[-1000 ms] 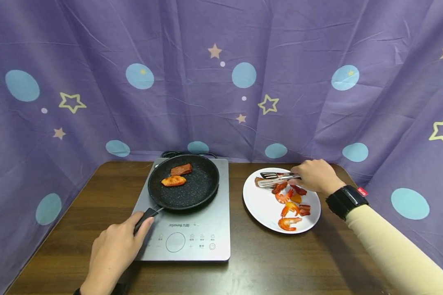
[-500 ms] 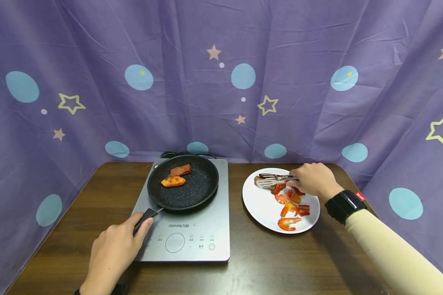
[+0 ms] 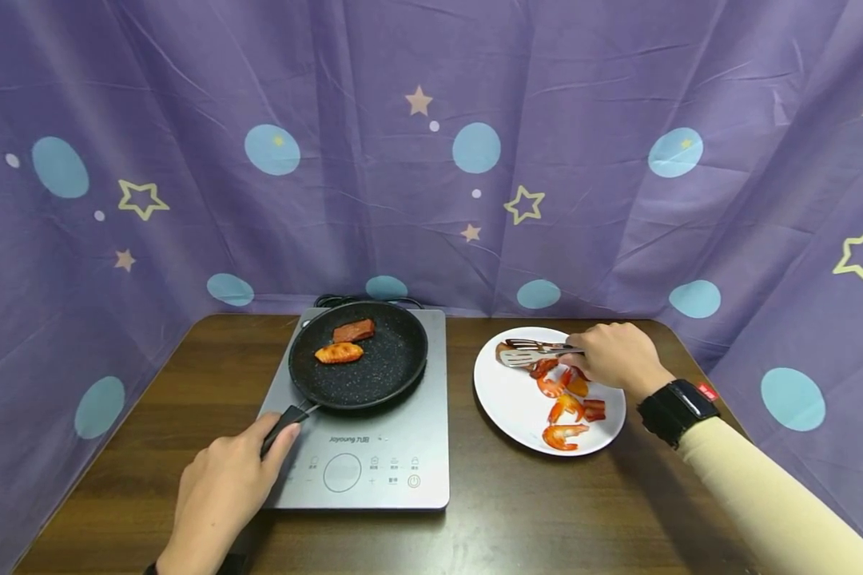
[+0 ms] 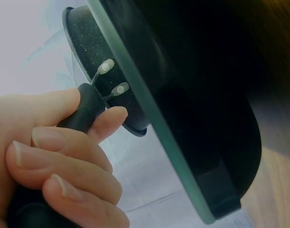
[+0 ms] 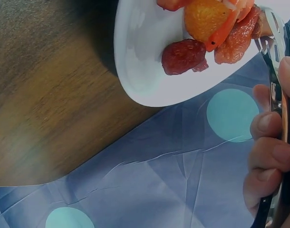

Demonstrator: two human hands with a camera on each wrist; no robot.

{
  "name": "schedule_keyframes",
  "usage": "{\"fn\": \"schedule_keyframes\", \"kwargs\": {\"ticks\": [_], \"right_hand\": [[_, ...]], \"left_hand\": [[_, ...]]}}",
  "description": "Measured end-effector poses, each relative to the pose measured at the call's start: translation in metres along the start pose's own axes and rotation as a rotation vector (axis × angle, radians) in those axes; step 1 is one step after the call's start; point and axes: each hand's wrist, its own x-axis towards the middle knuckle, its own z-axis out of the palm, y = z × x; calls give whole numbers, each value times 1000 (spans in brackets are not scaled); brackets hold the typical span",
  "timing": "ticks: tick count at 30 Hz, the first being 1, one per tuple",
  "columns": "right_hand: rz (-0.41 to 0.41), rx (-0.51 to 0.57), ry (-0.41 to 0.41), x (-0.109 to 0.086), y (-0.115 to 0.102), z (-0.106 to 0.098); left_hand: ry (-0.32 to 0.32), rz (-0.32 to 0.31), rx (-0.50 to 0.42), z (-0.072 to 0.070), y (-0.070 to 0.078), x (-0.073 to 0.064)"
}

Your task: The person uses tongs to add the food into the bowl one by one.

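Note:
My left hand [image 3: 226,483] grips the black handle [image 4: 83,111] of a dark speckled frying pan [image 3: 384,379]. In the pan lie a brown meat piece [image 3: 353,331] and an orange-brown chicken wing piece [image 3: 339,353]. On the right, my right hand [image 3: 614,357] holds metal serving tongs [image 3: 532,355] over the far side of a white plate [image 3: 507,415]. Their slotted ends are around a brown piece of food [image 3: 503,352] at the plate's far left. Several shrimp [image 3: 564,437], a bacon-like strip [image 3: 594,410] and reddish meat pieces [image 5: 183,56] share the plate.
The pan sits on a silver induction cooktop [image 3: 424,447] with a control panel at its front. A black cord [image 3: 334,301] lies behind it. The brown wooden table [image 3: 489,511] ends at a purple patterned curtain [image 3: 403,176] at the back and sides.
The tongs' two ends have drawn closer together over the food at the plate's far side, and my right hand has lowered slightly. My left hand and the pan stay in place.

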Motion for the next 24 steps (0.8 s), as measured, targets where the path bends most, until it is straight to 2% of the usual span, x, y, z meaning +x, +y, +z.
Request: {"fn": "schedule_keyframes", "kwargs": {"ticks": [7, 13, 24], "right_hand": [[0, -8, 30, -6, 2, -4], [-11, -11, 88, -5, -1, -11], [-84, 13, 186, 22, -40, -47]], "left_hand": [[16, 9, 4, 0, 0, 1], [7, 7, 3, -1, 0, 1], [-9, 1, -2, -2, -1, 1]]}}
